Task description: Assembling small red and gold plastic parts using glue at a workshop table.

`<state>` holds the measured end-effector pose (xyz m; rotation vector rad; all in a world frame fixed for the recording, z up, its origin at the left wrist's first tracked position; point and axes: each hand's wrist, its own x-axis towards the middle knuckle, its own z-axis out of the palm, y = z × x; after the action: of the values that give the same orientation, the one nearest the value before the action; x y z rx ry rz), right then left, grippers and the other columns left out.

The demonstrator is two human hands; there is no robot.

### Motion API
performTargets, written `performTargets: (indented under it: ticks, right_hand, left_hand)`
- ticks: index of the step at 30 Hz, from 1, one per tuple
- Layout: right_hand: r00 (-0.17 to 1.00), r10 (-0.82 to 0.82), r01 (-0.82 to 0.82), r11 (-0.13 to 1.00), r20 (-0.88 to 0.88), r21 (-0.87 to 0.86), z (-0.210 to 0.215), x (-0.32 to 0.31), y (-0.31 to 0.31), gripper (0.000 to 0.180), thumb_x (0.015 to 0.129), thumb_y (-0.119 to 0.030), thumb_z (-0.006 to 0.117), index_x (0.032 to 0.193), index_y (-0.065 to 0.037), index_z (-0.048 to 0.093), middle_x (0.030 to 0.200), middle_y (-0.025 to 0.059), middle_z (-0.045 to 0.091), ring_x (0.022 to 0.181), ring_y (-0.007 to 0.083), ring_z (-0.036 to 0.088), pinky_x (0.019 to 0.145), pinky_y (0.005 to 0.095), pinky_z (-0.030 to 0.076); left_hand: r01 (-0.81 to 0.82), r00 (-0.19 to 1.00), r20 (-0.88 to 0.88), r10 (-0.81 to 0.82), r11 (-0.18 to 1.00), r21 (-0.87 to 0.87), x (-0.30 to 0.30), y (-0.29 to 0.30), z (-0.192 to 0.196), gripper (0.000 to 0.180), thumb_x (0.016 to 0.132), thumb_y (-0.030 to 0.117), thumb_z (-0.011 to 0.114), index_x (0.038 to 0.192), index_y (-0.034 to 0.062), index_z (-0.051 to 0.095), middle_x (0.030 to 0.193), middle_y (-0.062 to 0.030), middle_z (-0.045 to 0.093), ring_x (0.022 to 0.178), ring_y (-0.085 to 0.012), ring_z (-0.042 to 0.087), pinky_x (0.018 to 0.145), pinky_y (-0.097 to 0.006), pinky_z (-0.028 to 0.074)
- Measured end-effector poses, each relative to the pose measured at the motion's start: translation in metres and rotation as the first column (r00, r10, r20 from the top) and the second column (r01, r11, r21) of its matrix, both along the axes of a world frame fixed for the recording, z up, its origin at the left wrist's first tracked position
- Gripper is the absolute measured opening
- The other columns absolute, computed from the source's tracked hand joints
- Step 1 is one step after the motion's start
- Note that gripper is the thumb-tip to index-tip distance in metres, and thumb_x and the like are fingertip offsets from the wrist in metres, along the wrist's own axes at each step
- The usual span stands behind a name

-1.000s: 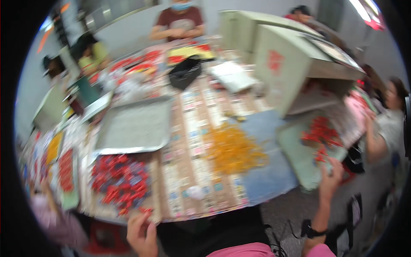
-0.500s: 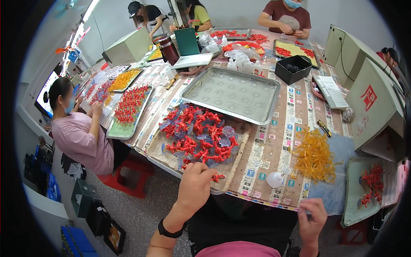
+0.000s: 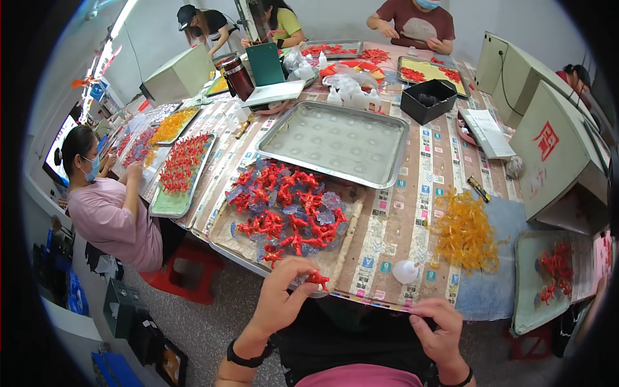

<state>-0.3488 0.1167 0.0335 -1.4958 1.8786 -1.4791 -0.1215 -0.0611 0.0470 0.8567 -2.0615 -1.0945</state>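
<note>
My left hand (image 3: 284,298) is closed in a pinch on a small red plastic figure (image 3: 317,278), just off the table's near edge. A translucent, pale part seems to sit under the figure. My right hand (image 3: 442,330) is held off the edge to the right, thumb and forefinger drawn together; whatever lies between them is too small to make out. Beyond my left hand, a heap of red figures (image 3: 263,224) mixed with translucent purple flower-like pieces (image 3: 331,200) lies on a paper-lined tray (image 3: 345,248).
A metal tray (image 3: 332,145) lies behind the heap. A white squeeze bottle (image 3: 406,271) and a pile of yellow translucent pieces (image 3: 465,232) are to the right. A green tray (image 3: 530,293) with red pieces stands far right. Co-workers sit around, one in pink (image 3: 113,226) at left.
My left hand has drawn back from the heap toward me, lifting a red figure off the tray's near edge. My right hand has moved left, nearer to it. The view has shifted slightly.
</note>
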Motion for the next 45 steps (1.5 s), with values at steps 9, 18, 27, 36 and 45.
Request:
performTargets:
  ticks: [9,18,27,36,45]
  right_hand:
    - [0.855,0.375,-0.418,0.907,0.358,0.049,0.014,0.015,-0.026,0.042,0.081,-0.011,0.072,0.121,-0.007,0.060,0.103,0.0067,0.056,0.087,0.0131,0.057,0.077,0.0262,0.048]
    - [0.928,0.201,-0.243,0.965,0.314,0.101,0.001,0.016,-0.015,0.033,0.072,-0.015,0.081,0.101,-0.007,0.067,0.091,0.0044,0.056,0.075,0.0121,0.056,0.070,0.0244,0.046]
    - [0.968,-0.244,0.247,0.968,0.067,-0.048,-0.010,-0.009,-0.042,0.043,0.069,-0.007,0.078,0.109,-0.006,0.062,0.086,0.0068,0.058,0.080,0.0206,0.056,0.075,0.0311,0.045]
    - [0.995,-0.061,0.052,0.992,0.075,0.114,-0.023,-0.012,-0.053,0.043,0.073,-0.003,0.071,0.115,-0.005,0.060,0.098,0.0106,0.058,0.086,0.0258,0.058,0.078,0.0329,0.046]
    - [0.980,0.012,-0.024,0.998,0.197,0.061,0.003,-0.018,0.016,0.052,0.063,-0.016,0.087,0.107,-0.003,0.061,0.089,0.0070,0.062,0.078,0.0193,0.061,0.072,0.0306,0.048]
  left_hand:
    - [0.580,0.806,-0.591,0.035,0.153,0.800,-0.032,0.073,-0.035,0.043,0.093,0.022,0.058,0.129,0.0032,0.042,0.116,-0.0160,0.057,0.088,-0.0171,0.061,0.077,-0.030,0.052]
    - [0.589,0.801,-0.590,-0.101,0.303,0.749,-0.041,0.091,-0.035,0.040,0.094,0.005,0.054,0.133,-0.0002,0.043,0.121,-0.0090,0.050,0.103,-0.0162,0.057,0.089,-0.029,0.049]
    - [0.532,0.834,-0.549,-0.056,0.344,0.774,-0.029,0.083,-0.033,0.046,0.096,0.013,0.051,0.138,-0.0013,0.037,0.139,-0.0155,0.042,0.118,-0.0245,0.053,0.102,-0.037,0.042]
    - [0.537,0.787,-0.605,0.119,0.351,0.768,-0.033,0.085,-0.037,0.046,0.094,0.009,0.054,0.136,-0.0017,0.038,0.137,-0.0213,0.043,0.115,-0.0286,0.056,0.099,-0.038,0.046]
    - [0.442,0.841,-0.534,0.084,0.462,0.769,-0.041,0.083,-0.033,0.045,0.094,0.009,0.055,0.134,-0.0023,0.039,0.136,-0.0174,0.046,0.115,-0.0287,0.056,0.099,-0.040,0.045]
